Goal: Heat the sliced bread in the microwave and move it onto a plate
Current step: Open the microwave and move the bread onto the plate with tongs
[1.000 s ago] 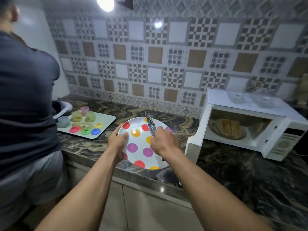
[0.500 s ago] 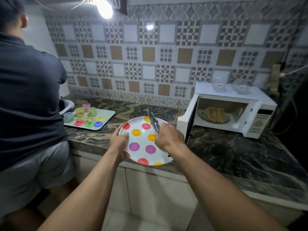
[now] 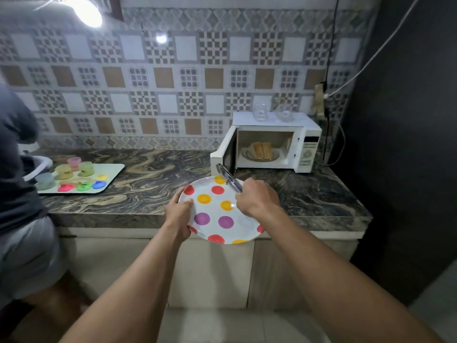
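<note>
My left hand (image 3: 178,215) grips the left rim of a white plate with coloured dots (image 3: 217,226), held over the counter's front edge. My right hand (image 3: 257,196) holds metal tongs (image 3: 228,178) whose tips point toward the microwave. The white microwave (image 3: 306,149) stands at the back right of the counter with its door (image 3: 221,154) swung open to the left. Inside, sliced bread (image 3: 261,150) lies on a glass dish (image 3: 247,154).
A marbled dark counter (image 3: 153,184) runs along the tiled wall. A tray (image 3: 116,169) with small coloured cups and lids sits at the left. Another person (image 3: 17,169) stands at the far left. Two glass cups (image 3: 261,112) rest on the microwave. A dark wall (image 3: 405,144) bounds the right.
The view has pulled back from the counter, so microwave and counter look farther off. Both hands keep their hold on plate and tongs, now nearer the counter's front edge.
</note>
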Demonstrator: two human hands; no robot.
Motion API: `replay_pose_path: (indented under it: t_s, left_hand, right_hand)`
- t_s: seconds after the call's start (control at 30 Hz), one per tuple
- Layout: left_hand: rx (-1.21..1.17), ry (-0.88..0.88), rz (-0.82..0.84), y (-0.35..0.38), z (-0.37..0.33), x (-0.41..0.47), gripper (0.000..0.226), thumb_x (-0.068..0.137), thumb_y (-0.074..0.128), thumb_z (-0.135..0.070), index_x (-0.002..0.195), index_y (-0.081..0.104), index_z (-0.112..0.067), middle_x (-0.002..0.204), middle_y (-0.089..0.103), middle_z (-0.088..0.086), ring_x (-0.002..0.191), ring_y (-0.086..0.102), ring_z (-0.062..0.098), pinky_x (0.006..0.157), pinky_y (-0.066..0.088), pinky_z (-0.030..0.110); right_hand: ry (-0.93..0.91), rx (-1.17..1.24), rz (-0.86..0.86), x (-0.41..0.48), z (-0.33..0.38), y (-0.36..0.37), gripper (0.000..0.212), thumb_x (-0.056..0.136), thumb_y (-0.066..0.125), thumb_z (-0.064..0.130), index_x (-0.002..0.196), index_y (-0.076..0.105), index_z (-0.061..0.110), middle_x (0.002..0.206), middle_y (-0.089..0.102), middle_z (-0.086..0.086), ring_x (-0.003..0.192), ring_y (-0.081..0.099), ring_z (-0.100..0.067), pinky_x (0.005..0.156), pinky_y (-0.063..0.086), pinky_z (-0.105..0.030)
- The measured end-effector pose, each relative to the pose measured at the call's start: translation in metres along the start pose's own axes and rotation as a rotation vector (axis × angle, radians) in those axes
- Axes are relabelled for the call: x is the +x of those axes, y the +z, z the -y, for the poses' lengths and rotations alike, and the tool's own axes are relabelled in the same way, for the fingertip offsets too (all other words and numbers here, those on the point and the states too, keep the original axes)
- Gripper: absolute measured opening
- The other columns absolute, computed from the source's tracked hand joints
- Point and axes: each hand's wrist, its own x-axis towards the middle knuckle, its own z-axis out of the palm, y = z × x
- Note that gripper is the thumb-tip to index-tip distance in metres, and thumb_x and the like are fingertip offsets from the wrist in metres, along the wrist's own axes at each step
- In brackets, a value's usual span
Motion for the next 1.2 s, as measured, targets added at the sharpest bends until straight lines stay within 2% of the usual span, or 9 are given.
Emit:
replay_pose_path:
  t_s: [0.2, 0.3, 0.47, 0.57, 0.67, 0.8, 0.9, 1.1, 1.2]
  left_hand:
    - [-0.002, -0.036, 0.094, 0.055, 0.020, -0.020, 0.051, 0.095, 0.046, 0.003, 0.135, 0.059, -0.025, 0.119, 0.069, 0.013, 0.092, 0.070, 0.035, 0.055, 0.059, 0.038]
    - [-0.005, -0.061, 0.109, 0.089, 0.030, -0.024, 0.051, 0.095, 0.046, 0.002, 0.135, 0.059, -0.027, 0.121, 0.068, 0.012, 0.097, 0.070, 0.035, 0.061, 0.061, 0.043]
    - [-0.019, -0.109, 0.103, 0.152, 0.045, -0.016, 0.050, 0.096, 0.048, -0.003, 0.134, 0.059, -0.033, 0.119, 0.065, 0.008, 0.094, 0.067, 0.035, 0.051, 0.057, 0.045]
    - [-0.024, -0.094, 0.067, 0.192, 0.059, -0.002, 0.047, 0.096, 0.051, -0.003, 0.132, 0.060, -0.032, 0.121, 0.066, 0.009, 0.096, 0.068, 0.034, 0.066, 0.061, 0.047]
    - [-0.035, -0.079, 0.043, 0.229, 0.070, 0.014, 0.046, 0.097, 0.052, -0.001, 0.131, 0.061, -0.030, 0.120, 0.066, 0.009, 0.098, 0.068, 0.034, 0.071, 0.060, 0.044]
    - [-0.034, -0.109, -0.005, 0.263, 0.084, 0.042, 0.044, 0.098, 0.053, -0.004, 0.129, 0.061, -0.034, 0.123, 0.063, 0.009, 0.103, 0.066, 0.039, 0.082, 0.058, 0.059]
    - [-0.019, -0.114, -0.042, 0.278, 0.092, 0.062, 0.045, 0.098, 0.053, -0.004, 0.130, 0.060, -0.034, 0.123, 0.063, 0.010, 0.104, 0.066, 0.039, 0.084, 0.056, 0.062]
    - [0.034, -0.131, -0.117, 0.293, 0.114, 0.121, 0.044, 0.098, 0.054, -0.007, 0.133, 0.059, -0.034, 0.122, 0.064, 0.010, 0.100, 0.067, 0.038, 0.082, 0.058, 0.059]
    - [0.077, -0.159, -0.147, 0.297, 0.126, 0.153, 0.036, 0.099, 0.057, -0.011, 0.135, 0.056, -0.018, 0.120, 0.065, 0.015, 0.095, 0.066, 0.036, 0.079, 0.058, 0.048]
  right_hand:
    - [0.076, -0.011, -0.027, -0.010, -0.055, -0.026, 0.016, 0.092, 0.056, 0.026, 0.099, 0.060, 0.012, 0.111, 0.067, -0.013, 0.105, 0.061, -0.035, 0.071, 0.040, -0.034]
    - [0.105, -0.028, -0.047, -0.004, -0.085, -0.035, 0.017, 0.093, 0.057, 0.026, 0.098, 0.060, 0.011, 0.110, 0.068, -0.013, 0.104, 0.062, -0.035, 0.070, 0.040, -0.033]
    - [0.132, -0.035, -0.074, 0.024, -0.137, -0.043, 0.024, 0.095, 0.060, 0.031, 0.102, 0.063, 0.008, 0.111, 0.068, -0.014, 0.105, 0.062, -0.035, 0.073, 0.044, -0.037]
    - [0.128, -0.015, -0.080, 0.048, -0.170, -0.048, 0.026, 0.096, 0.061, 0.033, 0.104, 0.063, 0.008, 0.114, 0.067, -0.013, 0.109, 0.059, -0.035, 0.076, 0.044, -0.038]
    - [0.103, -0.005, -0.084, 0.076, -0.203, -0.046, 0.027, 0.096, 0.061, 0.034, 0.107, 0.064, 0.009, 0.117, 0.067, -0.012, 0.112, 0.057, -0.036, 0.083, 0.046, -0.039]
    - [0.073, 0.014, -0.106, 0.112, -0.239, -0.036, 0.033, 0.096, 0.062, 0.034, 0.117, 0.067, 0.009, 0.120, 0.067, -0.012, 0.117, 0.054, -0.035, 0.094, 0.046, -0.039]
    - [0.079, -0.002, -0.077, 0.136, -0.255, -0.025, 0.032, 0.096, 0.061, 0.034, 0.108, 0.068, 0.006, 0.120, 0.067, -0.013, 0.116, 0.055, -0.036, 0.093, 0.045, -0.039]
    - [0.106, 0.025, -0.024, 0.189, -0.269, 0.008, 0.029, 0.095, 0.063, 0.034, 0.107, 0.067, 0.007, 0.115, 0.069, -0.011, 0.110, 0.061, -0.033, 0.081, 0.047, -0.035]
    - [0.114, 0.014, 0.016, 0.217, -0.269, 0.028, 0.030, 0.094, 0.063, 0.034, 0.107, 0.067, 0.008, 0.116, 0.069, -0.012, 0.109, 0.062, -0.034, 0.084, 0.049, -0.037]
